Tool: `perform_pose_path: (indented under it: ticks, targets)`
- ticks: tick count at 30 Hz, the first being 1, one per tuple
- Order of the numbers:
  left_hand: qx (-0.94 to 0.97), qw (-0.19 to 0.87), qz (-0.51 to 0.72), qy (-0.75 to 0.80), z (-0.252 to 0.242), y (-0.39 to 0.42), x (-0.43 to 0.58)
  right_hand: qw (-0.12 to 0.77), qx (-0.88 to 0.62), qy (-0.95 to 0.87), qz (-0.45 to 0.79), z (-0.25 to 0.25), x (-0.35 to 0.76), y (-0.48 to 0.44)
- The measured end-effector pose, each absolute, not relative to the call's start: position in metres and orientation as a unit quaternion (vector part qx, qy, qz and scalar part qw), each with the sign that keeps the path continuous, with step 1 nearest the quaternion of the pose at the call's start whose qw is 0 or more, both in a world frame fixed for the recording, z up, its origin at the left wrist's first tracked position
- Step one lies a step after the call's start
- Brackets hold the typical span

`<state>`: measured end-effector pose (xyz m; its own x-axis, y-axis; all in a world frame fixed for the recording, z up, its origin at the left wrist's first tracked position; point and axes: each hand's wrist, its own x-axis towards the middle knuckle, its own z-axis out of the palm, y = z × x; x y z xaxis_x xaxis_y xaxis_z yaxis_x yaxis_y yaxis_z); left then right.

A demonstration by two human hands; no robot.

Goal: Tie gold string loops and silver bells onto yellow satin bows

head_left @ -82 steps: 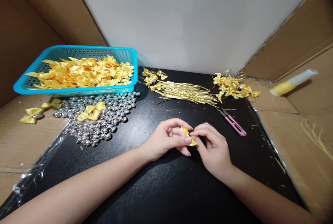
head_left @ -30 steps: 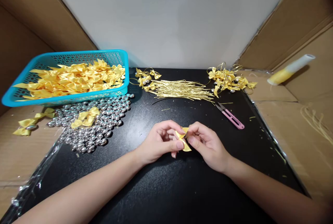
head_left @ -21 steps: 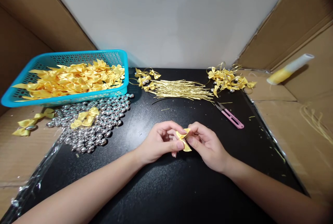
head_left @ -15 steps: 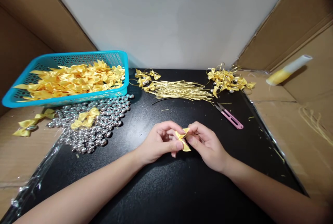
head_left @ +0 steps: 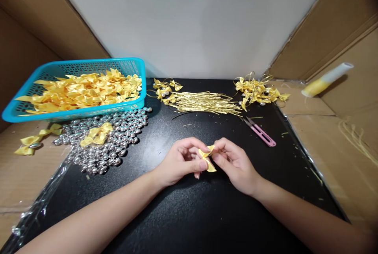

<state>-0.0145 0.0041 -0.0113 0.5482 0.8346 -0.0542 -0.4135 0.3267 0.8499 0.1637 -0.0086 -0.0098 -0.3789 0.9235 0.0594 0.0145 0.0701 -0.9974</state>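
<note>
A small yellow ribbon bow (head_left: pixel 210 165) is held above the black table (head_left: pixel 141 206), between my two hands. My left hand (head_left: pixel 184 158) pinches it from the left with thumb and fingers. From the other side, my right hand (head_left: pixel 233 163) has its thumb and index finger pressed together at the bow's right side. Whether the right fingertips grip the ribbon or something small at its middle is hidden. Beyond the hands lies a bundle of gold cords (head_left: pixel 208 102).
At the left, a blue basket (head_left: pixel 73 113) holds many yellow bows, with silver beads (head_left: pixel 103 153) spread before it. Pink thread snips (head_left: pixel 261 132) lie to the right. Finished-looking bows with cord loops (head_left: pixel 256 88) are piled behind them. A yellow-white tube (head_left: pixel 327 80) stands tilted at the far right.
</note>
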Motion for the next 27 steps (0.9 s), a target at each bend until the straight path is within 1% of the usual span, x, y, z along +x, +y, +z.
perform_pose_path:
  ticks: [13,22,27]
  targets:
    - [0.408,0.777,0.406,0.255,-0.0103,0.0050,-0.0149,0.407,-0.383,-0.618,0.553,-0.0108,0.1642,-0.0087]
    - [0.409,0.784,0.385,0.264,-0.0090,0.0049,-0.0143,0.410,-0.379,-0.632,0.538,-0.0061,0.1629,-0.0086]
    - [0.403,0.783,0.394,0.262,-0.0101,0.0047,-0.0135,0.409,-0.380,-0.619,0.553,-0.0066,0.1618,-0.0088]
